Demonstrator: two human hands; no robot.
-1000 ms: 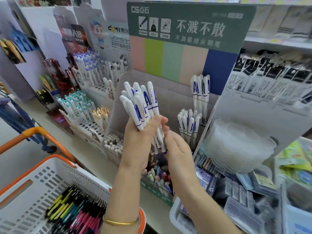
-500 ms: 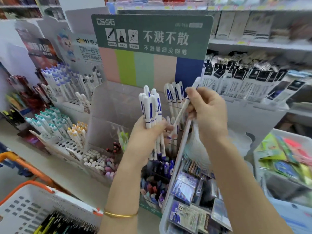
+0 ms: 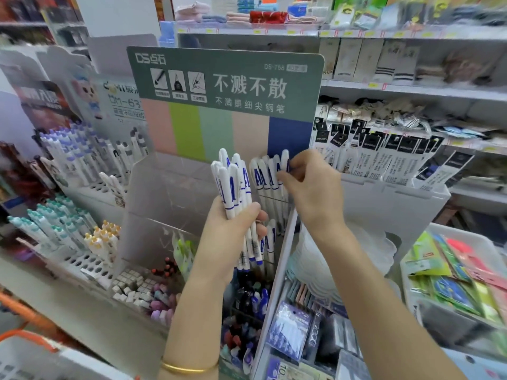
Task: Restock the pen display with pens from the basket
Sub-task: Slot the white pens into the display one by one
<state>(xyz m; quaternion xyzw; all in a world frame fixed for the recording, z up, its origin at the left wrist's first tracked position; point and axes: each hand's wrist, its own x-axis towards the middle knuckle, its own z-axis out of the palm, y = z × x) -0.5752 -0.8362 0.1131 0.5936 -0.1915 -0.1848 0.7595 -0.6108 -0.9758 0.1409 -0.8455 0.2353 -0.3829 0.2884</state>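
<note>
My left hand grips a bundle of white pens with blue clips, held upright in front of the pen display, a clear tiered stand under a green header card. My right hand is at the top right row of the display, its fingers pinching one white pen that stands among several like pens. A lower row holds more of the same pens. Only a corner of the white basket with its orange rim shows at the bottom left.
To the left stand other pen racks with white, teal and yellow-capped pens. Erasers and dark pens fill the display's bottom trays. Packaged goods hang on the right; a white bin of colourful packets sits lower right.
The view has lifted and the basket has slid almost out of sight. My right hand carried a single pen from the bundle up to the display's top right row.
</note>
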